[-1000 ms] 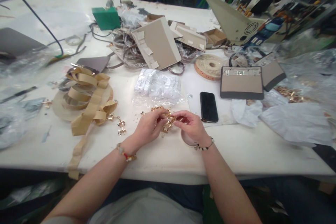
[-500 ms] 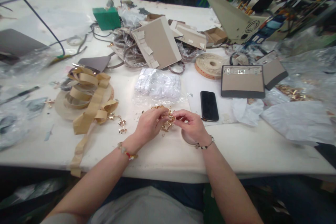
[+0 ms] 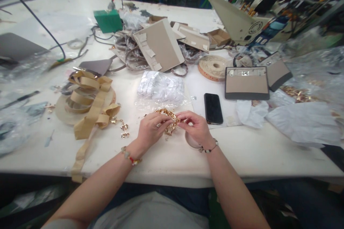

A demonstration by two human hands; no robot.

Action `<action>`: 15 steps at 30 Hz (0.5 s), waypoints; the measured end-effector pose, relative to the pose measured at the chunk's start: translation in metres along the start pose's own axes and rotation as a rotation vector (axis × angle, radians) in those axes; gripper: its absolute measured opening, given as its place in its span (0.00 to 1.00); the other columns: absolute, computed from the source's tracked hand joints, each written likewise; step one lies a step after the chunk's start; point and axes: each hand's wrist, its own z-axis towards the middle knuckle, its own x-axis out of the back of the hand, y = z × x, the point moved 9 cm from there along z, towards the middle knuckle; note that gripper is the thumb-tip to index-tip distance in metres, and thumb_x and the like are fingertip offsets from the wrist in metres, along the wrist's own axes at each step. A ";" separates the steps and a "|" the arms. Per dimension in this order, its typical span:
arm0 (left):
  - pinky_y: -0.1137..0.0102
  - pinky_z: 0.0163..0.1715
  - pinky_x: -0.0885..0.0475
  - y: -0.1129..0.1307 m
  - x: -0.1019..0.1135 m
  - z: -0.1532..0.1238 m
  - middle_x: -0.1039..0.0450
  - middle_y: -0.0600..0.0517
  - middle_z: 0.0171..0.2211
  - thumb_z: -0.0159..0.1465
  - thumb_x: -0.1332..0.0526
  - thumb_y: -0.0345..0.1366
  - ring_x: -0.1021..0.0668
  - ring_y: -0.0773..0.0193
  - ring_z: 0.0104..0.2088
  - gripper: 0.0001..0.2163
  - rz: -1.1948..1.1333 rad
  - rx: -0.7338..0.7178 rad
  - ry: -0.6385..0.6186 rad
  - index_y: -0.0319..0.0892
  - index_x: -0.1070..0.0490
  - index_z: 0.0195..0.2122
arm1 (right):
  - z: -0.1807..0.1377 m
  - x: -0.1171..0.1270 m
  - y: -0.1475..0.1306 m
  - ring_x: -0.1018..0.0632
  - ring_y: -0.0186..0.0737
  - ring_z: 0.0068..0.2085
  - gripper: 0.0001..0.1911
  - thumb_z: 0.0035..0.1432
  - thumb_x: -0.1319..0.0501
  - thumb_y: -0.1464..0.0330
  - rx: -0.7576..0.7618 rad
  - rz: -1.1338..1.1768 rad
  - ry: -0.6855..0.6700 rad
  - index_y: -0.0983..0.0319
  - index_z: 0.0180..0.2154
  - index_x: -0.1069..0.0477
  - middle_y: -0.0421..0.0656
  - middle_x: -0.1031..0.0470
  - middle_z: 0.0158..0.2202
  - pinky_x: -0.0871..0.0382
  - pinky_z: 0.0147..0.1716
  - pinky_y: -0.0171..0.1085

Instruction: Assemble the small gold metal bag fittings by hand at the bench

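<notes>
My left hand (image 3: 153,128) is closed in a pinch over a small pile of gold metal fittings (image 3: 168,112) on the table. Facing it, my right hand (image 3: 195,126) pinches a small gold metal fitting (image 3: 175,120) between thumb and fingers. The fingertips of both hands nearly meet there, and what the left fingers grip is too small to make out. A round pale ring or roll (image 3: 191,141) lies partly under my right wrist. More gold fittings (image 3: 124,130) lie left of my left hand.
Behind the hands lies a clear bag of white pieces (image 3: 160,86). A phone (image 3: 213,108) and a grey-edged flat panel (image 3: 246,83) are to the right. Tan tape (image 3: 94,107) lies in loops at left. Stacked panels (image 3: 159,44) and a strap roll (image 3: 213,67) lie farther back.
My left hand's fingers have shifted slightly down and left, uncovering more of the gold pile. My right hand stays almost in place, still pinching. The whole view has moved a little.
</notes>
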 end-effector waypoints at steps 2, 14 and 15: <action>0.71 0.33 0.26 -0.001 -0.002 0.000 0.18 0.52 0.31 0.66 0.34 0.39 0.19 0.65 0.31 0.06 0.022 -0.006 0.000 0.44 0.21 0.36 | 0.000 -0.001 -0.001 0.18 0.41 0.43 0.08 0.57 0.30 0.65 0.010 -0.008 -0.010 0.57 0.40 0.21 0.45 0.18 0.46 0.27 0.34 0.36; 0.70 0.34 0.24 -0.005 -0.007 -0.001 0.17 0.50 0.34 0.67 0.36 0.41 0.17 0.63 0.31 0.09 -0.038 -0.022 -0.054 0.45 0.20 0.42 | -0.002 -0.004 0.001 0.18 0.43 0.44 0.07 0.59 0.31 0.65 0.000 -0.011 -0.034 0.57 0.40 0.20 0.46 0.18 0.47 0.26 0.34 0.37; 0.70 0.34 0.24 -0.006 -0.008 -0.002 0.17 0.50 0.34 0.67 0.36 0.41 0.17 0.63 0.32 0.09 -0.047 -0.014 -0.067 0.45 0.20 0.43 | -0.002 -0.004 0.001 0.18 0.43 0.45 0.07 0.58 0.31 0.65 -0.002 -0.008 -0.033 0.57 0.40 0.20 0.46 0.18 0.47 0.26 0.34 0.37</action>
